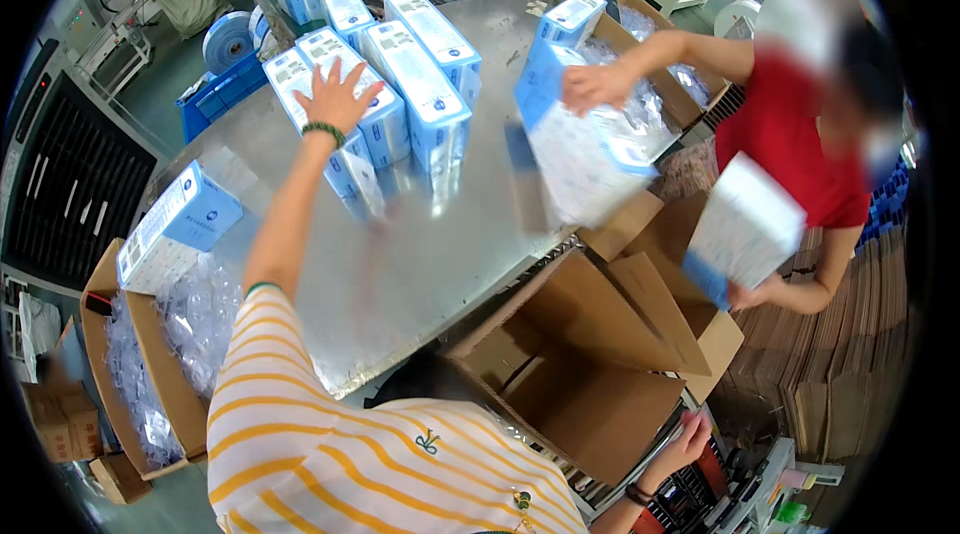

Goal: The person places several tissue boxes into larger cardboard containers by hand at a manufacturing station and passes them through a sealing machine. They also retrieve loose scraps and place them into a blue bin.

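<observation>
Lit brightly and fairly evenly in cool white, with pale sheen and soft reflections on the metal tabletop [430, 259], sharp glints on the clear plastic packaging [195, 319] and mild shadow inside the open carton [560, 364]. Smeared at the blue-and-white boxes [590, 164] near the co-worker [800, 124], yet reasonably crisp at the left hand [338, 99]. Bowed toward the rim, notably along the dark cabinet [75, 169], and cut to black at the corners.

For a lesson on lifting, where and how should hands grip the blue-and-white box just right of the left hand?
Probably across the near end of the blue-and-white box, from above on the near side: its top is long and narrow, and the neighbouring box sits farther back, leaving that right corner exposed.
</observation>
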Demonstrator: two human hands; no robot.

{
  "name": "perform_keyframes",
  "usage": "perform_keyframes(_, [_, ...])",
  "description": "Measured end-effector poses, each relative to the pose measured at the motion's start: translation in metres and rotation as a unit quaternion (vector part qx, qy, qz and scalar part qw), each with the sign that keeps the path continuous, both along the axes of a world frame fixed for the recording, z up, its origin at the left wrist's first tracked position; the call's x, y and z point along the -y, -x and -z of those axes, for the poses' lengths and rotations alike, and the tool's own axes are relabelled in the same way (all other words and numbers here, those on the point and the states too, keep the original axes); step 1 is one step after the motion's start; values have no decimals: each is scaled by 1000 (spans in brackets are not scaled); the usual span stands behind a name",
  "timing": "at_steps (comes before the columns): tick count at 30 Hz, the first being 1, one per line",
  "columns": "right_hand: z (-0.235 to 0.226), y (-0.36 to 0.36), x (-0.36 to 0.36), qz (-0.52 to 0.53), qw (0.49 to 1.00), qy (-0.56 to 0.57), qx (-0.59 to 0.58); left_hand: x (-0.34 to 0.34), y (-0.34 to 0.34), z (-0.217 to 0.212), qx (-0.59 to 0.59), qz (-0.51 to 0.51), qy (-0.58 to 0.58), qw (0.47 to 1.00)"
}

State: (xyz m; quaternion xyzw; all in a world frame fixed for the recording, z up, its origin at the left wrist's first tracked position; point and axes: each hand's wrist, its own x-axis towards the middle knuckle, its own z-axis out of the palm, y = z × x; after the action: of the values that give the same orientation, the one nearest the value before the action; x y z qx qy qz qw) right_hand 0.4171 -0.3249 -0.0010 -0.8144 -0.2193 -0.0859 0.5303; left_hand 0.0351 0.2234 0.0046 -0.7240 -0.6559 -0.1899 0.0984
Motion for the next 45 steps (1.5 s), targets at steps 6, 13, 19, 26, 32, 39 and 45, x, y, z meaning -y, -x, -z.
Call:
perform_keyframes(6, [-41, 101, -251, -424, 904, 12, 57, -27, 2, 19, -78, 69, 171, 980])
perform_keyframes(13, [46, 154, -466, -343, 784, 340, 389, 86, 1, 26, -11, 280, 23, 960])
perform_keyframes(19, [8, 150, -426, -295, 815, 372, 333, 164, 21, 9, 29, 149, 106, 983])
perform_keyframes(26, [-33, 99, -350, -396, 868, 54, 294, 106, 45, 51, 196, 195, 106, 955])
perform_keyframes(32, [-68, 31, -131, -184, 958, -181, 127, 168, -51, -64, 718, 369, 208, 552])
perform_keyframes(39, [-113, 27, 22, 103, 898, -339, 262, 259, -214, -68, 160, 766, 156, 602])
perform_keyframes(45, [10, 72, 91, -35, 971, -13, 236, 369, -236, 121, -286, 770, 337, 460])
